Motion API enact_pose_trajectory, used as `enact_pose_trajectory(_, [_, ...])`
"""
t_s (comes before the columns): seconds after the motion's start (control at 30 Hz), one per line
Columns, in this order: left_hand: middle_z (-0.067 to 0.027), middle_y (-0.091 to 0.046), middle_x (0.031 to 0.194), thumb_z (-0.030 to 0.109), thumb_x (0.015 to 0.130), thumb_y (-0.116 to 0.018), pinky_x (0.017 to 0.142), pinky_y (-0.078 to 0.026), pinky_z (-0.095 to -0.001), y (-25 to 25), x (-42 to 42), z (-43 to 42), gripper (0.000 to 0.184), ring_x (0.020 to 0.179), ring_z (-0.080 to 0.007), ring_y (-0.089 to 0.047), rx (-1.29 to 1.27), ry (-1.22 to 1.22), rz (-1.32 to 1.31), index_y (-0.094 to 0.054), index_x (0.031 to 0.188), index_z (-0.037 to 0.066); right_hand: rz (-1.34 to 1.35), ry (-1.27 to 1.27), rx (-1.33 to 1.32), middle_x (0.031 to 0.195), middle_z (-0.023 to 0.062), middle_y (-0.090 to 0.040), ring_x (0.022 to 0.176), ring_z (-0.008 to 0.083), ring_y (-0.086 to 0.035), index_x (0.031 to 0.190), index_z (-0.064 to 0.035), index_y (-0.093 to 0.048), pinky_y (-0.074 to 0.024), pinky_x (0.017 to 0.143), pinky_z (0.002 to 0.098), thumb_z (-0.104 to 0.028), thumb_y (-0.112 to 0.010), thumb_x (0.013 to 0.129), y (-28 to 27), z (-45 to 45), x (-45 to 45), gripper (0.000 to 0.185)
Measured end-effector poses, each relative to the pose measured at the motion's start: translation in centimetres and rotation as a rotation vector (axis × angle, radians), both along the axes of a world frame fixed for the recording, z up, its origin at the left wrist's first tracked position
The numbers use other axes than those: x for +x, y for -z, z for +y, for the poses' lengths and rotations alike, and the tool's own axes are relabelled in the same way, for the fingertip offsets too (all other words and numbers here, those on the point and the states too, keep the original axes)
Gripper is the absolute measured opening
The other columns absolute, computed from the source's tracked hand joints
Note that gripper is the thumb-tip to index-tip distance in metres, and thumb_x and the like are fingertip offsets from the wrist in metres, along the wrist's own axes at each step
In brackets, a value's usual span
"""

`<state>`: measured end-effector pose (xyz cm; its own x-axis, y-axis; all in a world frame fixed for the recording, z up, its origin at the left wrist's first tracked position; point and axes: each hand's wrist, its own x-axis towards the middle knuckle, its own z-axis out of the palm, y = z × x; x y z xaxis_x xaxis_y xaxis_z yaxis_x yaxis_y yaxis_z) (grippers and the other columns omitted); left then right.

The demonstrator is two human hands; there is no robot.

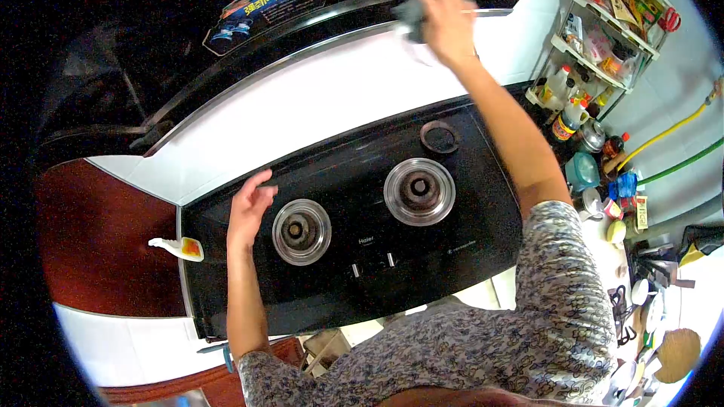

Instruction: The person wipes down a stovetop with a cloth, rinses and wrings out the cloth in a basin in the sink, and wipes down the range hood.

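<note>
My right hand (450, 26) is raised at the lower front edge of the black range hood (294, 34), slightly smeared by motion. It is closed around a dark grey cloth (411, 19), whose far side is hard to make out. Lower and to the left, my left hand (250, 211) hovers over the black gas stove (467, 218) with its fingers apart and nothing in them. The left burner (302, 231) is just beside that hand. The right burner (419, 191) lies below my right forearm, and a dark ring (440, 137) rests loose behind it.
A white spray bottle (177, 247) with an orange label is at the stove's left edge. On the right, a wall rack (596, 4) holds packets, with sauce bottles (569, 120) beneath it. Yellow hose (664, 136) and green hose run along the right wall. White tiles (317, 98) back the stove.
</note>
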<state>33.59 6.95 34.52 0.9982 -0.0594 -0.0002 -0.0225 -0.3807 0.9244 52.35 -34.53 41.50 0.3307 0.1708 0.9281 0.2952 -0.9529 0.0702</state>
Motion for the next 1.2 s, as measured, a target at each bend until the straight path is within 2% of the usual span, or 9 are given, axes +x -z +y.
enact_pose_trajectory(0.03, [-0.0054, -0.061, 0.093, 0.009, 0.085, -0.054, 0.075, -0.044, -0.0253, 0.9, -0.6, 0.7, 0.031, 0.089, -0.0120, -0.057, -0.030, -0.024, 0.009, -0.053, 0.116, 0.006, -0.069, 0.100, -0.002, 0.117, 0.0058, -0.049, 0.109, 0.0273, -0.045, 0.115, -0.0163, -0.050, -0.0343, 0.087, 0.0466, -0.008, -0.054, 0.071, 0.4, -2.7, 0.2, 0.045])
enact_pose_trajectory(0.13, [-0.0059, -0.060, 0.099, 0.009, 0.085, -0.054, 0.074, -0.046, -0.0262, 3.2, -2.5, 1.9, 0.031, 0.089, -0.0142, -0.059, -0.066, -0.130, 0.103, -0.053, 0.115, 0.004, -0.114, 0.254, 0.000, 0.119, 0.0066, -0.045, 0.105, 0.0309, -0.045, 0.117, -0.0160, -0.051, -0.0347, 0.089, 0.0460, -0.004, -0.058, 0.067, -0.6, -6.1, -1.8, 0.052])
enact_pose_trajectory(0.23, [-0.0059, -0.059, 0.105, 0.013, 0.085, -0.055, 0.074, -0.047, -0.0258, 6.0, -4.0, 3.2, 0.031, 0.089, -0.0144, -0.060, -0.141, -0.134, 0.160, -0.053, 0.115, 0.003, -0.113, 0.203, 0.073, 0.115, 0.0086, -0.047, 0.102, 0.0316, -0.045, 0.111, -0.0130, -0.055, -0.0376, 0.087, 0.0419, 0.000, -0.056, 0.065, -0.3, -5.8, -0.7, 0.048])
enact_pose_trajectory(0.4, [-0.0057, -0.058, 0.105, 0.015, 0.086, -0.055, 0.072, -0.046, -0.0251, 8.3, -7.1, 4.1, 0.032, 0.090, -0.0143, -0.060, -0.266, -0.162, 0.219, -0.053, 0.115, 0.003, -0.147, 0.239, 0.159, 0.112, 0.0136, -0.048, 0.100, 0.0345, -0.044, 0.111, -0.0052, -0.053, -0.0368, 0.086, 0.0436, -0.003, -0.058, 0.064, 0.4, -0.6, -0.3, 0.048])
enact_pose_trajectory(0.6, [-0.0027, -0.060, 0.098, 0.015, 0.087, -0.054, 0.071, -0.045, -0.0240, 10.4, -10.8, 7.7, 0.028, 0.085, -0.0116, -0.059, -0.347, -0.232, 0.222, -0.055, 0.112, 0.003, -0.204, 0.044, 0.072, 0.107, 0.0122, -0.052, 0.095, 0.0340, -0.047, 0.106, -0.0034, -0.054, -0.0378, 0.084, 0.0429, 0.001, -0.059, 0.061, -0.4, 11.7, -1.3, 0.046])
enact_pose_trajectory(0.8, [-0.0029, -0.060, 0.099, 0.015, 0.087, -0.052, 0.071, -0.045, -0.0240, 13.3, -16.7, 13.2, 0.026, 0.083, -0.0113, -0.058, -0.385, -0.379, 0.271, -0.055, 0.111, 0.003, -0.228, -0.322, 0.035, 0.102, 0.0095, -0.058, 0.094, 0.0301, -0.050, 0.097, -0.0040, -0.056, -0.0392, 0.086, 0.0397, 0.002, -0.058, 0.059, -0.7, 27.1, -2.8, 0.039])
enact_pose_trajectory(1.03, [-0.0067, -0.062, 0.100, 0.016, 0.088, -0.053, 0.070, -0.047, -0.0246, 17.5, -26.8, 19.0, 0.027, 0.080, -0.0132, -0.060, -0.531, -0.623, 0.292, -0.055, 0.110, 0.002, -0.137, -0.512, -0.090, 0.117, 0.0073, -0.053, 0.104, 0.0298, -0.047, 0.109, -0.0048, -0.055, -0.0414, 0.089, 0.0376, 0.000, -0.059, 0.061, -0.3, 46.8, -4.3, 0.048])
enact_pose_trajectory(1.13, [-0.0087, -0.062, 0.100, 0.015, 0.087, -0.053, 0.068, -0.047, -0.0240, 18.4, -31.3, 20.4, 0.026, 0.078, -0.0139, -0.061, -0.564, -0.724, 0.294, -0.055, 0.110, 0.001, -0.080, -0.569, -0.133, 0.118, 0.0103, -0.049, 0.105, 0.0308, -0.045, 0.112, -0.0058, -0.052, -0.0416, 0.087, 0.0386, -0.003, -0.058, 0.065, -0.8, 52.3, -5.5, 0.047])
enact_pose_trajectory(1.2, [-0.0094, -0.062, 0.097, 0.013, 0.086, -0.054, 0.066, -0.048, -0.0224, 19.4, -34.1, 21.2, 0.024, 0.074, -0.0131, -0.061, -0.638, -0.832, 0.285, -0.055, 0.107, 0.001, -0.062, -0.502, -0.141, 0.119, 0.0127, -0.047, 0.105, 0.0308, -0.045, 0.113, -0.0057, -0.051, -0.0403, 0.087, 0.0390, -0.006, -0.056, 0.070, -1.3, 53.0, -5.7, 0.044])
